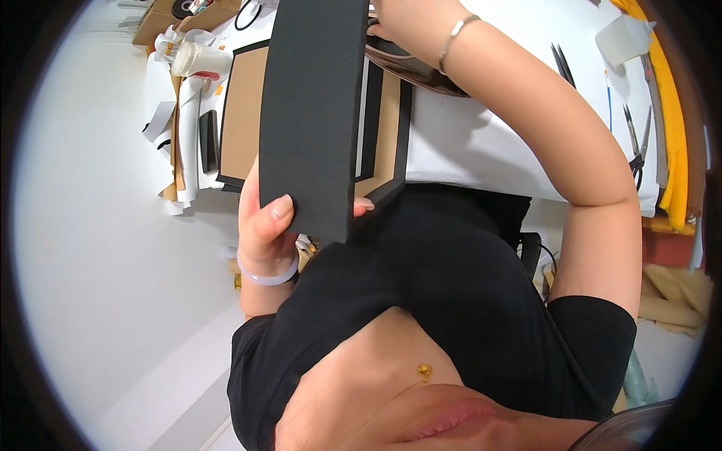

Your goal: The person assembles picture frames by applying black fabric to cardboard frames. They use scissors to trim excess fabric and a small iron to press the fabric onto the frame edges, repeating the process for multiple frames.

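A long black box-like piece (312, 113) stands raised in front of me, its broad matte side facing me. My left hand (267, 225) grips its near end, with the thumb on the face and a fingertip showing past the right edge. At the far end, my right hand (391, 15) has its fingers bent beside the piece's right edge. What they hold is mostly hidden. Behind the piece lies tan board with black borders (244, 113), showing on both sides of it. A glossy brown curved thing (414, 71) sits under my right wrist.
Scissors (639, 154), a thin blue-handled tool (608, 98) and a white plastic container (624, 39) are on the white table (481, 150) at right. To the left are a white jar (201, 60), a dark flat rectangular thing (209, 141) and paper rolls. Yellow material (671, 128) hangs at the right edge.
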Tool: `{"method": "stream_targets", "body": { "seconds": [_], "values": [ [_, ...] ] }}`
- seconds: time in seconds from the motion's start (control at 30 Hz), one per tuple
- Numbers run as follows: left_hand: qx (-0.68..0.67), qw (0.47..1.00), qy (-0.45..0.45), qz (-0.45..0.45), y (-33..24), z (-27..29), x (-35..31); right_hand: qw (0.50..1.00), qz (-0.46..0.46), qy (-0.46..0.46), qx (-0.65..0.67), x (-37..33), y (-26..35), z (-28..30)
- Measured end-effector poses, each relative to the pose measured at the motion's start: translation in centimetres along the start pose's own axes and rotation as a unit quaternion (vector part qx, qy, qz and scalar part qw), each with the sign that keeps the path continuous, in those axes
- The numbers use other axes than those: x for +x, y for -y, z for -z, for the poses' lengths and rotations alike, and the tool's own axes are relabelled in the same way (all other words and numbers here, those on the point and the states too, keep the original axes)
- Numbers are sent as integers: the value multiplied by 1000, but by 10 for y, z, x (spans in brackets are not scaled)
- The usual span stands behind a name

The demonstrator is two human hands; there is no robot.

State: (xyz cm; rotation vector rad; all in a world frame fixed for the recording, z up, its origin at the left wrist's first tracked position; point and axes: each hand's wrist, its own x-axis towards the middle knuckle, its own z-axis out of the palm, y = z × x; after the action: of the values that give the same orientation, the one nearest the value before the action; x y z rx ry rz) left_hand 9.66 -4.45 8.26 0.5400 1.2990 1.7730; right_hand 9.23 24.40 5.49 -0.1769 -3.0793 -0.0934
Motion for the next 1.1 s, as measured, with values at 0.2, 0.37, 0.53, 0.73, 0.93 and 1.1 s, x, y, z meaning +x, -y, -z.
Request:
{"method": "stream_targets", "body": {
  "seconds": [0.2,0.37,0.53,0.73,0.93,1.1],
  "values": [
    [20,999,25,-26,2,4,3,999,-25,-34,-25,3,12,-34],
    [3,998,62,-16,-3,-1,12,991,131,-10,40,-69,45,-2],
    [-62,997,54,3,-32,-2,59,979,101,59,165,-91,60,1],
    [64,997,9,51,-58,-13,117,984,95,46,146,-114,14,30],
    [-35,998,-46,-20,-65,16,88,992,-71,-23,103,-142,-56,76],
    [-188,966,-74,-163,-54,71,48,960,-148,-221,88,-110,-115,93]
  ]
}}
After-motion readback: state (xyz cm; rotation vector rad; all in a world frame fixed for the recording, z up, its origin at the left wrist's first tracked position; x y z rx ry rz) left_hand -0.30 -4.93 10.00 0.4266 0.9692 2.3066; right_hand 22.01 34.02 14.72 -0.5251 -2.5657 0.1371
